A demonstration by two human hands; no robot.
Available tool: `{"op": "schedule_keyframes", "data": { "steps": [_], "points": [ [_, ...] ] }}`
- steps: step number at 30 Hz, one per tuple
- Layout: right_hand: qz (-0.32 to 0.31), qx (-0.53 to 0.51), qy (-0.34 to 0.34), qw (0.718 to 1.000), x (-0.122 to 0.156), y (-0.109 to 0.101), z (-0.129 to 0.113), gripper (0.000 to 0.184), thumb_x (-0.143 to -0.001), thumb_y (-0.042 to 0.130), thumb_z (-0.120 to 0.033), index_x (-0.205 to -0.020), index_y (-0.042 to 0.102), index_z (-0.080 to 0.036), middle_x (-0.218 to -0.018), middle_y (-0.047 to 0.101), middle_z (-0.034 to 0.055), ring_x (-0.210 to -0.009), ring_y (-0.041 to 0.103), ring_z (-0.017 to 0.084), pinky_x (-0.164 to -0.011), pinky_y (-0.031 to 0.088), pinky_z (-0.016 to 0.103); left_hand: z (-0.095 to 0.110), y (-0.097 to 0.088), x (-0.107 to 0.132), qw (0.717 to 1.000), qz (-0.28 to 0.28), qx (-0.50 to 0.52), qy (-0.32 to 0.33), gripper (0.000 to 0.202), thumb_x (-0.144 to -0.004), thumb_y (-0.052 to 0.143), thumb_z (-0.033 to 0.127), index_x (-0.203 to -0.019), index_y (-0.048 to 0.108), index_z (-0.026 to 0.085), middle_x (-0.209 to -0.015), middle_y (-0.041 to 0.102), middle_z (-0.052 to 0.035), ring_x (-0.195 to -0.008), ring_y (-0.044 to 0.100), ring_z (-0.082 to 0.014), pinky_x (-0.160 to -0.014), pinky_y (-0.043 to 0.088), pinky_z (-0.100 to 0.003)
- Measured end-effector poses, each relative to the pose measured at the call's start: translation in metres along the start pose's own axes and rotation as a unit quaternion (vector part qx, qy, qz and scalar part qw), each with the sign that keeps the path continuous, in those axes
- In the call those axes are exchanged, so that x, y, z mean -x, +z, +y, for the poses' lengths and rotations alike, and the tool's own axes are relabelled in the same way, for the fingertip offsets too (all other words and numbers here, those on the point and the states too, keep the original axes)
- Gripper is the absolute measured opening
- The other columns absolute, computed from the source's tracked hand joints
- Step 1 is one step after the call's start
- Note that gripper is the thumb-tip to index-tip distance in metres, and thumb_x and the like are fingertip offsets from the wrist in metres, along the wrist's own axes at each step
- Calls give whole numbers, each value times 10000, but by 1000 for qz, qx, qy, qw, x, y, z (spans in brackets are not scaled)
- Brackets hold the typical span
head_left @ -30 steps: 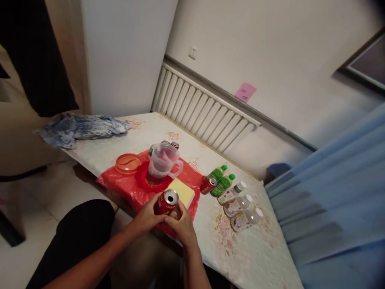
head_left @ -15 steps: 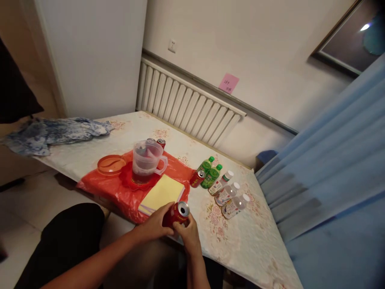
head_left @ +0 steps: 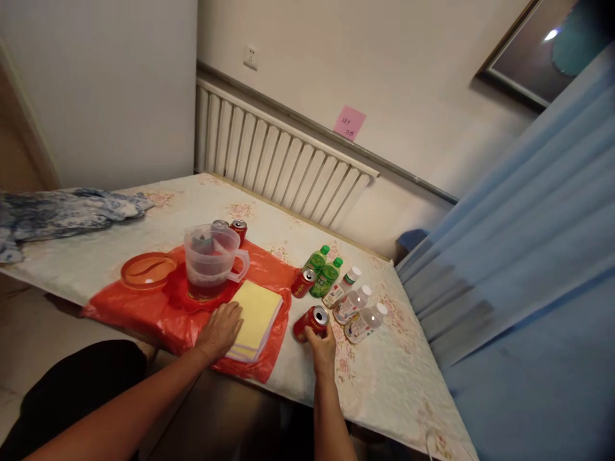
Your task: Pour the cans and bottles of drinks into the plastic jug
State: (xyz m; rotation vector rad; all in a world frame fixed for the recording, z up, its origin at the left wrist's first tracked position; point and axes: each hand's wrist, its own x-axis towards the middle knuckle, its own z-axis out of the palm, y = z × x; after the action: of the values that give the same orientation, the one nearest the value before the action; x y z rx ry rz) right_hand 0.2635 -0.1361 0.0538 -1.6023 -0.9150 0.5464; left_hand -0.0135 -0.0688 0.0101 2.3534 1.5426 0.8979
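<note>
A red soda can [head_left: 306,322] with its top opened is gripped in my right hand [head_left: 323,346], at the near side of the table, just right of the yellow paper stack. My left hand [head_left: 221,331] rests with fingers stretched over the left edge of the yellow paper stack [head_left: 257,314] and the red plastic sheet [head_left: 158,314] under it. Beyond that hand, a clear measuring jug [head_left: 211,261] with dark liquid at its bottom stands on a red dish [head_left: 177,296]. An orange round lid [head_left: 148,270] lies to the jug's left.
Another red can [head_left: 303,283] stands by green bottles [head_left: 327,276] and several white-capped bottles [head_left: 364,323]. Behind the jug are more cans [head_left: 239,232]. A blue patterned cloth [head_left: 72,214] lies far left; a blue curtain [head_left: 519,256] hangs on the right.
My left hand has let go of the can and moved left to the paper stack. My right hand has carried the can forward and right, toward the bottles. The view has shifted right.
</note>
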Motion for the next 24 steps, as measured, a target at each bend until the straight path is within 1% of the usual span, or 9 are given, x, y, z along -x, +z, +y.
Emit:
{"op": "schedule_keyframes", "data": {
  "steps": [2,6,11,14,19,24],
  "points": [
    [9,2,-4,1000,-10,3,1,574,-590,775,-383,-1108,677,-156,-1018,737,77,-921,674,260,-822,506,330,-2,4,3,1000,-2,-27,3,299,-932,404,300,-1122,607,192,-1272,601,-153,-1171,531,-332,-1011,400,-490],
    [28,17,-15,999,-34,9,7,566,-598,752,-383,-1100,671,-135,-961,738,74,-869,669,242,-801,497,320,-3,7,5,997,-9,-74,10,302,-942,400,279,-1144,608,194,-1270,612,-141,-1171,540,-319,-1009,402,-465],
    [56,23,-49,997,-66,20,17,578,-579,735,-387,-1098,675,-141,-905,740,53,-857,669,242,-779,503,318,-5,10,4,994,5,-106,29,300,-945,408,259,-1124,632,170,-1247,633,-145,-1150,549,-315,-976,431,-466],
    [62,28,-62,996,-82,27,19,573,-573,736,-382,-1093,675,-149,-927,740,54,-869,664,242,-796,506,322,-8,13,4,991,10,-125,42,297,-948,417,256,-1124,635,159,-1237,638,-142,-1139,555,-306,-970,440,-454],
    [54,29,-68,996,-92,36,24,532,-603,738,-374,-1078,669,-144,-977,736,82,-870,663,245,-793,515,328,-11,16,5,989,22,-138,52,291,-942,446,254,-1148,630,161,-1228,643,-138,-1130,566,-297,-965,445,-442],
    [53,21,-65,996,-91,41,45,613,-614,742,-362,-1175,625,-145,-1029,731,97,-897,675,257,-808,526,361,-12,17,5,989,29,-133,59,303,-942,445,256,-1157,628,147,-1224,646,-148,-1121,570,-304,-959,446,-450]
  ]
}}
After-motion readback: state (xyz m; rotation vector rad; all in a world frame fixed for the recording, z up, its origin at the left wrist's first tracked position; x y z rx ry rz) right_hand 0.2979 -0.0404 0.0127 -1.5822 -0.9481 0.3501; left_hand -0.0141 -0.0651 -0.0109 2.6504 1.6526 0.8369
